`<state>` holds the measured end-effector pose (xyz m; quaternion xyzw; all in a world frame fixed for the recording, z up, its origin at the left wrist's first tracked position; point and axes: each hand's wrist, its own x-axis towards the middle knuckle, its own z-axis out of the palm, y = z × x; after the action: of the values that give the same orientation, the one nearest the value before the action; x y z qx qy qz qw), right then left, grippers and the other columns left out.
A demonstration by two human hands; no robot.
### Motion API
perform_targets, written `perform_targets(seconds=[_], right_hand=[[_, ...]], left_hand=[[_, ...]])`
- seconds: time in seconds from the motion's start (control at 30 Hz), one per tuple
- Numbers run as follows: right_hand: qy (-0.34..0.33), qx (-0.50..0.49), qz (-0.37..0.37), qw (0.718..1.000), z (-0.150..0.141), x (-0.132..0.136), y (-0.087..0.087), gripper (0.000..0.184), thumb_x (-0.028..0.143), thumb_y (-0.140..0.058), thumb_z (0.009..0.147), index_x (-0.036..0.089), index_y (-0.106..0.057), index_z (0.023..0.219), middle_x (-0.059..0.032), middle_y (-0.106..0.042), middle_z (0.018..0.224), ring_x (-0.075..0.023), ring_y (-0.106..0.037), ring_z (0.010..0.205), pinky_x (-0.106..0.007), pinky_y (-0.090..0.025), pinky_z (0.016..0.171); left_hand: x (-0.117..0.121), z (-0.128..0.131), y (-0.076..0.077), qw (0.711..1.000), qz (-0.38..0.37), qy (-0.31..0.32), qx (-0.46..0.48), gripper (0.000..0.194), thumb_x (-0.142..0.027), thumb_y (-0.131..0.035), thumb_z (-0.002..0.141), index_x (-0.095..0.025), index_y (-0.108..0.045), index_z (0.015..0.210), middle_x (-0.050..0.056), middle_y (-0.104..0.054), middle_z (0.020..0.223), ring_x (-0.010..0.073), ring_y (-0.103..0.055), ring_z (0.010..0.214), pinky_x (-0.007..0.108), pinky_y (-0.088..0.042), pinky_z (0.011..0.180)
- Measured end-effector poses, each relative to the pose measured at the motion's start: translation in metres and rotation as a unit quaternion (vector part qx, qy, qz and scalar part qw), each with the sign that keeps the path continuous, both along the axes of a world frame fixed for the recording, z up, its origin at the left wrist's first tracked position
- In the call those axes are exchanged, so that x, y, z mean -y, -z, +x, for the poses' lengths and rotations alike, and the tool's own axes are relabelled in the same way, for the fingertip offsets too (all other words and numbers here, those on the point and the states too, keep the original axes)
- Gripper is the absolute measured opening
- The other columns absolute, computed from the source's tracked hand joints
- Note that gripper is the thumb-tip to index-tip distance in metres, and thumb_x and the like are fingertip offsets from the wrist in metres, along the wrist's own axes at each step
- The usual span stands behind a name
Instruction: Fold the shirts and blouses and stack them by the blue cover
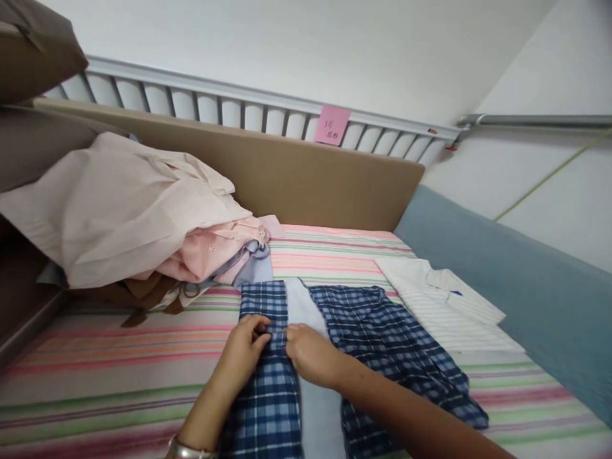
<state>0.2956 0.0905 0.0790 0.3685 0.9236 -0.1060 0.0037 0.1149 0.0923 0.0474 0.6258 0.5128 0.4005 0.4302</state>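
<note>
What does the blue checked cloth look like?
The blue checked cloth is dark blue with lighter lines, and looks soft and wrinkly. It lies open on the striped sheet, with a pale strip down its middle. Both hands, left and right, touch its left part.

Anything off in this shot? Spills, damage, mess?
Nothing visibly spilled or torn. Untidy spot: the clothes pile at left, crumpled and heaped, while the white striped shirt at right lies flat and folded. The plaid garment's right part also looks askew, wrinkled and angled outward on the striped sheet.
</note>
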Motion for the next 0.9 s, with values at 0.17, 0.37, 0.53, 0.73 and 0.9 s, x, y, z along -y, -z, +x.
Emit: perform_targets(seconds=[0.17, 0.37, 0.53, 0.73, 0.9], right_hand=[[0.170, -0.185, -0.066, 0.966, 0.040, -0.002, -0.011, 0.024, 0.020, -0.047, 0.084, 0.020, -0.068, 0.095, -0.0040, -0.067, 0.095, -0.0145, -0.060, 0.090, -0.025, -0.043, 0.083], [0.476, -0.243, -0.122, 0.836, 0.068, -0.015, -0.008, 0.027, 0.024, -0.052, 0.077, 0.015, -0.062, 0.100, -0.0037, -0.068, 0.087, -0.0147, -0.064, 0.072, -0.025, -0.047, 0.069], [0.503, -0.221, -0.190, 0.814, 0.066, -0.011, 0.006, 0.036, 0.029, -0.058, 0.073, 0.016, -0.056, 0.106, -0.0008, -0.066, 0.081, -0.0107, -0.060, 0.051, -0.023, -0.045, 0.058], [0.522, -0.224, -0.130, 0.813, 0.070, -0.036, 0.014, 0.038, 0.030, -0.059, 0.072, 0.017, -0.058, 0.108, -0.0024, -0.068, 0.086, -0.0133, -0.063, 0.070, -0.022, -0.044, 0.066], [0.541, -0.231, -0.162, 0.792, 0.064, -0.063, 0.012, 0.030, 0.032, -0.061, 0.071, 0.015, -0.064, 0.094, -0.0010, -0.066, 0.069, -0.0112, -0.055, 0.047, -0.023, -0.041, 0.052]], left_hand=[[0.011, 0.021, 0.008, 0.997, 0.014, -0.020, -0.075, 0.040, -0.016, -0.052, 0.070, -0.018, -0.059, 0.109, 0.009, -0.056, 0.108, 0.0163, -0.057, 0.074, 0.033, -0.046, 0.073], [0.014, 0.026, 0.004, 0.991, 0.043, -0.032, -0.123, 0.020, -0.018, -0.049, 0.075, -0.019, -0.062, 0.090, 0.006, -0.059, 0.089, 0.0190, -0.056, 0.076, 0.034, -0.045, 0.074], [0.014, 0.031, 0.011, 0.992, 0.000, 0.006, -0.122, 0.019, -0.015, -0.054, 0.070, -0.017, -0.063, 0.087, 0.006, -0.060, 0.085, 0.0191, -0.057, 0.074, 0.034, -0.045, 0.074], [0.017, 0.030, 0.003, 0.993, 0.059, 0.005, -0.102, 0.022, -0.025, -0.046, 0.080, -0.017, -0.062, 0.094, 0.008, -0.061, 0.091, 0.0209, -0.058, 0.084, 0.036, -0.046, 0.079], [0.018, 0.032, 0.006, 0.997, 0.044, 0.010, -0.063, 0.022, -0.029, -0.047, 0.081, -0.018, -0.062, 0.092, 0.008, -0.062, 0.090, 0.0207, -0.059, 0.085, 0.036, -0.045, 0.081]])
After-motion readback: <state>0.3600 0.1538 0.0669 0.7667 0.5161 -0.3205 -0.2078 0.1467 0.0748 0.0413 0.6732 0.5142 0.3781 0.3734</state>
